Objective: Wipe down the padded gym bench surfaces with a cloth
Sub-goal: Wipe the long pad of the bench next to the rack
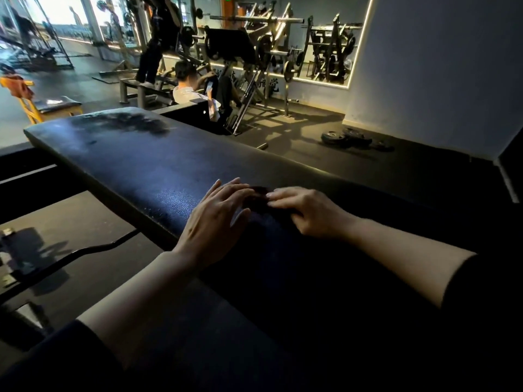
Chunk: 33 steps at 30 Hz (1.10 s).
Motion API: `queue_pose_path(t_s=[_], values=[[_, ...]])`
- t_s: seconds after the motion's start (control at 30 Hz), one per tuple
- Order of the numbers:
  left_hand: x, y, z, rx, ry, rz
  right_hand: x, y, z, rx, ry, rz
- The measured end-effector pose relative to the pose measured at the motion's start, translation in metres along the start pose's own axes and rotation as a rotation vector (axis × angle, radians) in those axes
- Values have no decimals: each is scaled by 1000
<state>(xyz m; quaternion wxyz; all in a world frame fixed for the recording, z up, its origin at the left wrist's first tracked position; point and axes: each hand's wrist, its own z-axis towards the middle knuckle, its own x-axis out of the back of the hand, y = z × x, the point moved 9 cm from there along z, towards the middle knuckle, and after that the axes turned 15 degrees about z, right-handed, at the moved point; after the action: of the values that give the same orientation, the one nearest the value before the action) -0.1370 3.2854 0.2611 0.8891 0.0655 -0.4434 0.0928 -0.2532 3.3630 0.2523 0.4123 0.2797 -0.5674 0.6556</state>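
Note:
A long black padded bench (135, 165) runs from the near right to the far left, with a worn dark patch near its far end. A small dark cloth (256, 198) lies on the pad between my hands, hard to make out in the dim light. My left hand (218, 213) lies flat on the pad, straight fingers touching the cloth's left side. My right hand (308, 210) rests on the cloth's right side, fingers slightly bent over it. Both forearms stretch over the near part of the bench.
A curved black bar (93, 248) lies on the floor at the left. A person sits by a plate machine (195, 86) beyond the bench. Weight plates (345, 137) lie on the floor at the right. A yellow-framed bench (53, 104) stands far left.

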Motion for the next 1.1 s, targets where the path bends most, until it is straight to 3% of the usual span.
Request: queue_pose_path(t_s=[0.13,0.2,0.27,0.4,0.47,0.53,0.63,0.7,0.83,0.9,0.97,1.03,1.1], values=[[-15,-6,-1,34,-44,-13,60,102,8,-389,231,-60],[-16,-6,-1,37,-31,-9,72,123,8,-486,305,-50],[-16,-4,0,19,-31,-1,63,105,15,-451,298,-19],[-17,-5,0,23,-37,2,8,24,18,-125,124,51],[-16,-5,-2,25,-31,7,3,19,15,-70,74,47],[-15,-6,-5,21,-23,9,20,46,22,-149,96,14],[-14,-6,-6,37,-11,7,58,107,24,-437,257,-37],[-11,-8,-5,95,11,-6,59,109,30,-488,306,-59],[6,-19,-11,260,150,-28,-6,9,56,-183,130,114],[22,-34,-26,417,284,-39,-44,-56,49,30,-1,162],[27,-52,-48,556,315,-59,-61,-86,31,181,-86,169],[23,-66,-65,581,258,-25,-52,-77,29,197,-96,141],[18,-78,-79,570,174,-8,-29,-39,48,88,-2,68]])
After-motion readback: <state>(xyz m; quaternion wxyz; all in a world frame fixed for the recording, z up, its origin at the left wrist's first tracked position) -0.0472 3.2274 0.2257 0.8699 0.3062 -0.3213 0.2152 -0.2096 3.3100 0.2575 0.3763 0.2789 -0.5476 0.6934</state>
